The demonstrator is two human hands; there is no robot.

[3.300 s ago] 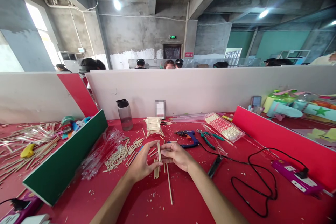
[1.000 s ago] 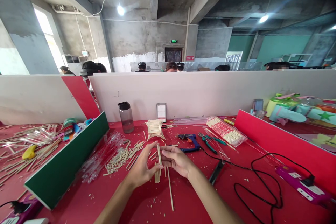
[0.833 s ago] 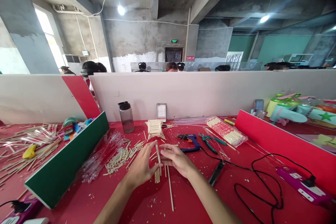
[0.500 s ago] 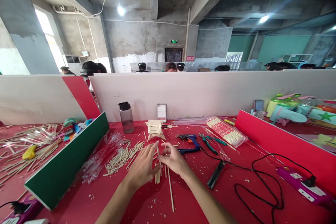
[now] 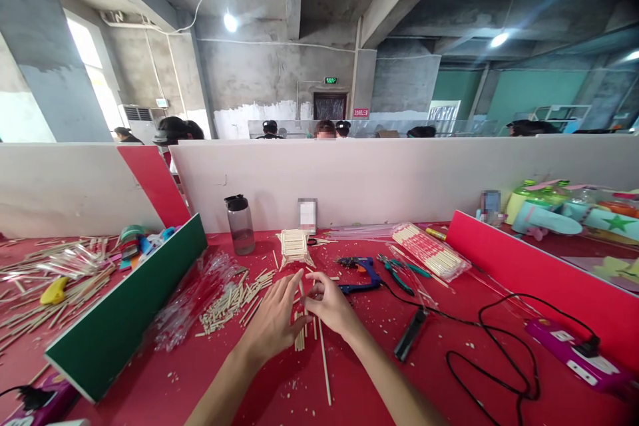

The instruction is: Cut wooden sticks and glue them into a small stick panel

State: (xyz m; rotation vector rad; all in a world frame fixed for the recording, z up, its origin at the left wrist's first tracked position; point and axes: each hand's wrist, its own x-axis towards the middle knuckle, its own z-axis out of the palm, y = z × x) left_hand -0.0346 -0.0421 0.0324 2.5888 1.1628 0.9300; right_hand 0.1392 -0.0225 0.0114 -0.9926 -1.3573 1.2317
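In the middle of the head view my left hand (image 5: 273, 311) is stretched forward, its thumb apart from its long straight fingers. Facing it, my right hand (image 5: 330, 304) has curled fingers pinched at a short wooden stick (image 5: 301, 287), which stands in the gap between both hands. Whether the left fingers touch that stick is hard to see. Below them lies a small row of cut sticks (image 5: 299, 339), partly hidden by the hands. A long wooden stick (image 5: 325, 366) extends toward me from under my right hand. Just beyond my fingertips stands a small structure built of sticks (image 5: 294, 246).
Left of my hands lie a pile of short sticks (image 5: 227, 303), plastic wrapping (image 5: 192, 299) and a water bottle (image 5: 241, 226). To the right are a blue glue gun (image 5: 367, 273), green-handled pliers (image 5: 399, 276), a black-handled tool (image 5: 410, 333), packed sticks (image 5: 432, 249) and a looping cable (image 5: 492, 326).
Both hands keep nearly the same place and pose, with only a slight shift of the fingers around the short stick. Everything on the table stays where it was.
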